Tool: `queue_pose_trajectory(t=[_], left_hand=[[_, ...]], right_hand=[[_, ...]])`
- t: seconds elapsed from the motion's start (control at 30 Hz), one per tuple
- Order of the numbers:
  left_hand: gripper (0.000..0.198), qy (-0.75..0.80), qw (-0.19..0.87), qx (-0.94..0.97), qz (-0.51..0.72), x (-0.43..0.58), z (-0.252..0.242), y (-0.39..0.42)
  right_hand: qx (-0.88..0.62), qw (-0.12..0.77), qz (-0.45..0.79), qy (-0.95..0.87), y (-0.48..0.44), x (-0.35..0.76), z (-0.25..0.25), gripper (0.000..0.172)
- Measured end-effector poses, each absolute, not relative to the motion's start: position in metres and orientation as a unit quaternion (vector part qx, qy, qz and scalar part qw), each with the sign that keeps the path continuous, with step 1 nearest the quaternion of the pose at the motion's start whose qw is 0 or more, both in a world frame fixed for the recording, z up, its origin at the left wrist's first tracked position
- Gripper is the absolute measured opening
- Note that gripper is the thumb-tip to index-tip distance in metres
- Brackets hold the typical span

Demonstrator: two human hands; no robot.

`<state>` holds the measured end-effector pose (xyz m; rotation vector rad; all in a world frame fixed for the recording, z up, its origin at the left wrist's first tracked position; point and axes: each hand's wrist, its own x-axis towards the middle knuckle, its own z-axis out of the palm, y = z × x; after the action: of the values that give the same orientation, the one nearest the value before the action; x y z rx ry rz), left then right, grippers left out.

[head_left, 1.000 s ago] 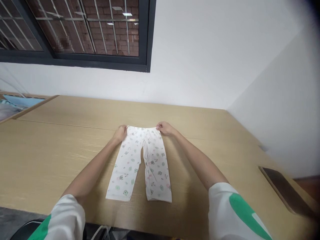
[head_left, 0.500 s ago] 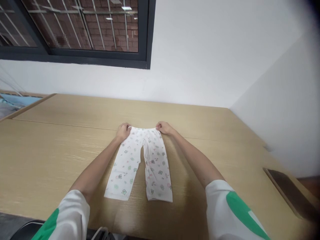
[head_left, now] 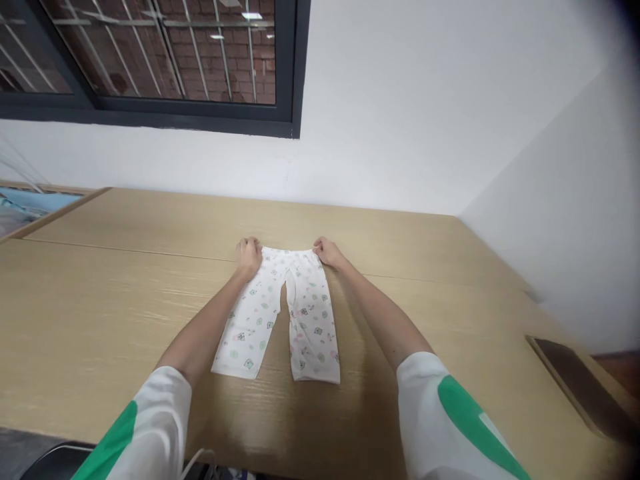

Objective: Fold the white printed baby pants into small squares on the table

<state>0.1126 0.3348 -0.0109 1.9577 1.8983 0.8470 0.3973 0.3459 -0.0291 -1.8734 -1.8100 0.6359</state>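
Note:
A small pair of white trousers [head_left: 305, 313] with green and pink prints lies flat on a light wooden table [head_left: 100, 313], legs pointing toward me. My left hand [head_left: 249, 256] is closed on the left corner of the waistband. My right hand [head_left: 326, 253] pinches the right corner of the waistband. Both arms reach forward over the table, one on each side of the trousers.
A dark rectangular recess [head_left: 580, 390] sits in the table at the right edge. White walls meet in a corner behind the table. A dark-framed window [head_left: 150, 60] with bars is at upper left. Some cloth lies at the far left [head_left: 20, 207].
Both hands have slid the trousers a little farther away from me across the table, keeping hold of the waistband corners. The legs have drawn up with them.

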Motion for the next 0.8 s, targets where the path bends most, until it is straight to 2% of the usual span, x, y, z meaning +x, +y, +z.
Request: queue_pose_trajectory(t=[0.1, 0.23, 0.4, 0.57, 0.8], left_hand=[[0.034, 0.595, 0.169, 0.735, 0.278, 0.135, 0.010, 0.293], [0.028, 0.469, 0.262, 0.825, 0.175, 0.178, 0.013, 0.192], [0.047, 0.391, 0.295, 0.871, 0.020, 0.216, -0.008, 0.093], [0.047, 0.401, 0.282, 0.871, -0.016, 0.229, -0.019, 0.079], [0.041, 0.402, 0.323, 0.857, -0.002, 0.228, -0.018, 0.079]], right_hand=[[-0.682, 0.228, 0.229, -0.656, 0.348, 0.398, -0.033, 0.016], [-0.686, 0.230, 0.227, -0.652, 0.351, 0.398, -0.035, 0.013], [-0.691, 0.231, 0.225, -0.647, 0.347, 0.399, -0.031, 0.013], [-0.689, 0.223, 0.233, -0.649, 0.344, 0.397, -0.029, 0.020], [-0.703, 0.209, 0.215, -0.645, 0.347, 0.393, -0.033, 0.015]])
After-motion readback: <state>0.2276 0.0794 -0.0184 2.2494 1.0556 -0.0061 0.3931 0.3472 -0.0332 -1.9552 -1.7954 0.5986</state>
